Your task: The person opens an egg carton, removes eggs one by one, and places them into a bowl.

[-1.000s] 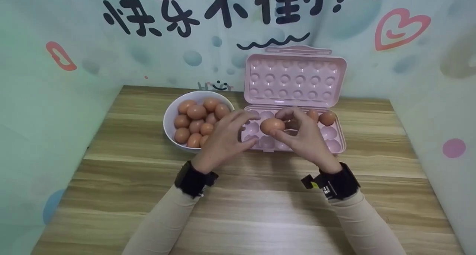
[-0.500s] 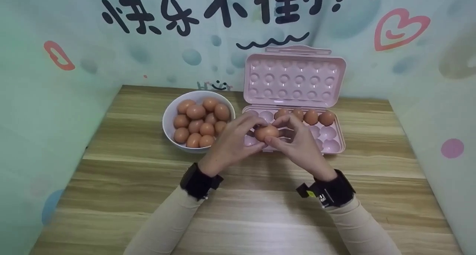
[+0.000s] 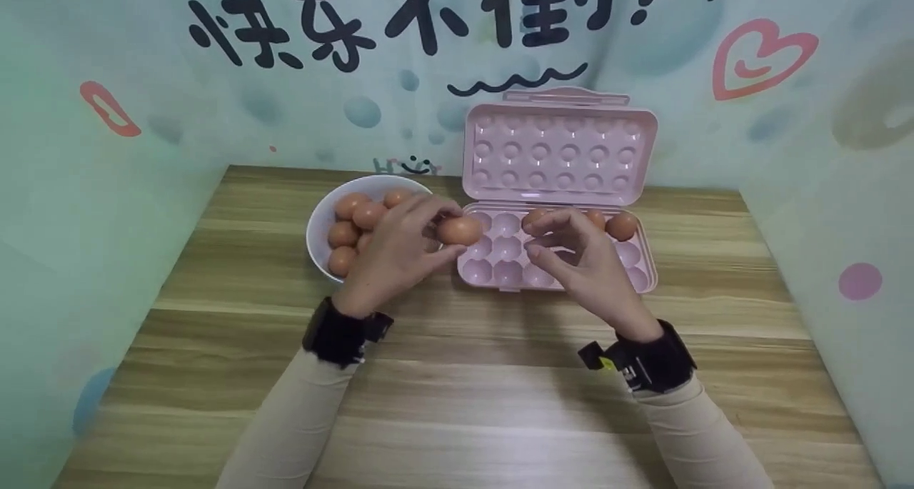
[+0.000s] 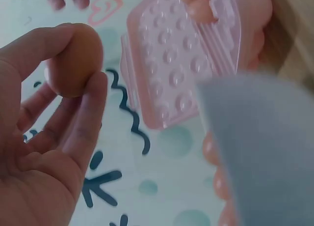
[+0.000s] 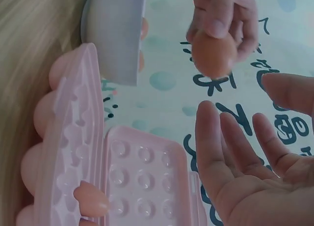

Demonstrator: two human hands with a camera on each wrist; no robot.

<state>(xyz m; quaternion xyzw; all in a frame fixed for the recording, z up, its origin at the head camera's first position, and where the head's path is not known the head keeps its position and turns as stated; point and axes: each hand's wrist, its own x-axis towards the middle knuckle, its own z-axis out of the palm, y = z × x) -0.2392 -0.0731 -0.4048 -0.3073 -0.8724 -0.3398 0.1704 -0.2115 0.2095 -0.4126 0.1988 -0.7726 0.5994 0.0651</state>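
Note:
My left hand (image 3: 393, 253) pinches a brown egg (image 3: 460, 230) between thumb and fingers, between the bowl and the carton. The left wrist view shows the same egg (image 4: 76, 61) upright in that grip. Over the pink egg carton (image 3: 508, 271), my right hand (image 3: 596, 282) is spread with nothing in it; the right wrist view shows its fingers apart below the held egg (image 5: 214, 54). Several eggs (image 3: 622, 226) sit in the carton's back row, partly hidden by the right hand. More eggs (image 3: 352, 205) are heaped in the white bowl (image 3: 315, 225), under the left hand.
The carton's lid (image 3: 560, 153) stands open against the printed cloth backdrop (image 3: 285, 118). Carton and bowl stand side by side at the back of the wooden table (image 3: 457, 396). Cups in the carton's left part (image 3: 507, 248) hold no eggs.
The right hand held the egg a second ago; both hands met around it over the carton. Now the left hand has it and has moved left toward the bowl, while the right has drawn back right.

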